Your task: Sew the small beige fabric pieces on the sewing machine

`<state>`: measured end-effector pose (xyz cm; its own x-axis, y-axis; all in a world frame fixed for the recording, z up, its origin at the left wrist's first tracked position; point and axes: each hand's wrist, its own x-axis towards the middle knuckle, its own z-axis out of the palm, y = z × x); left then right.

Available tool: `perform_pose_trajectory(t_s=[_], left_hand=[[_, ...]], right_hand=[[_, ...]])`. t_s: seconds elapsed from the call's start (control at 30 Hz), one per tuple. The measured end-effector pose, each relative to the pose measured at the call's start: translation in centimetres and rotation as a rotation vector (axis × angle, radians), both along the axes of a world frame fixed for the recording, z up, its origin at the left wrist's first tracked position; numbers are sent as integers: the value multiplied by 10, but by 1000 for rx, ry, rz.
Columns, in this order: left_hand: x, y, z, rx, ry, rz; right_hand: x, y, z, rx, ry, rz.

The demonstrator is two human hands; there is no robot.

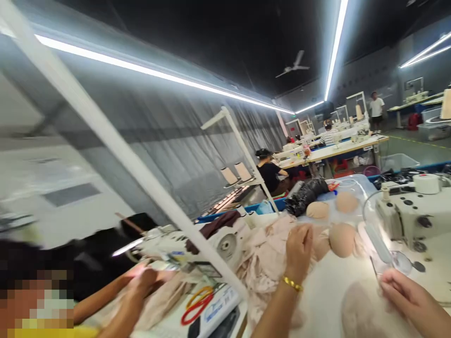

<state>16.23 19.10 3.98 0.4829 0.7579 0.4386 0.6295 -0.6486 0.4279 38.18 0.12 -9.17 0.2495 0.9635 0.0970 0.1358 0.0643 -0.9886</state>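
Note:
My left hand, with a gold bracelet at the wrist, is raised over a heap of pale pink fabric. Its fingers are curled together, and anything inside them is hidden. Beige moulded cups lie just right of it. Farther right, my right hand is beside the needle area of a white sewing machine, its thumb and fingertips pressed together. What they pinch is too small to tell. A blurred pale piece lies on the table left of this hand.
At the left, a co-worker's hands are at another sewing machine. Between the two places stand a white pole and red-handled scissors. Black plastic bags and a clear bin lie beyond the cups.

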Motion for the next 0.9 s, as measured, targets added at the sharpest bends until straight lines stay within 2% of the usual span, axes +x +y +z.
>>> perform_pose_trajectory(t_s=[0.03, 0.1, 0.2, 0.3, 0.43, 0.5, 0.53, 0.63, 0.67, 0.7, 0.77, 0.9], left_hand=[[1, -8, 4, -37, -10, -67], [2, -29, 10, -130, 12, -218], [8, -60, 8, -205, 92, -369], [17, -74, -8, -194, 166, -404], [25, -76, -24, -185, 239, -414], [29, -76, -20, -194, 250, -454], [32, -76, -15, -226, 257, -526], [43, -70, 6, -470, 285, -873], [46, -66, 12, -560, 293, -949], [47, -62, 17, -626, 298, -976], [46, -54, 24, -626, 281, -914], [27, -51, 30, -358, 146, -728]], right_hand=[[2, -2, 8, -24, 90, 30], [3, -3, 20, -38, 138, 29], [1, -5, 27, -53, 150, 20], [1, -9, 26, -43, 130, 25], [0, -11, 28, 1, 28, 38], [-2, -13, 35, 16, -51, 51], [-4, -16, 40, 24, -90, 64], [-6, -25, 63, 65, -275, 142], [-5, -27, 72, 82, -363, 171], [-3, -29, 81, 107, -461, 190], [3, -29, 98, 197, -666, 173], [14, -24, 122, 593, -1045, -47]])
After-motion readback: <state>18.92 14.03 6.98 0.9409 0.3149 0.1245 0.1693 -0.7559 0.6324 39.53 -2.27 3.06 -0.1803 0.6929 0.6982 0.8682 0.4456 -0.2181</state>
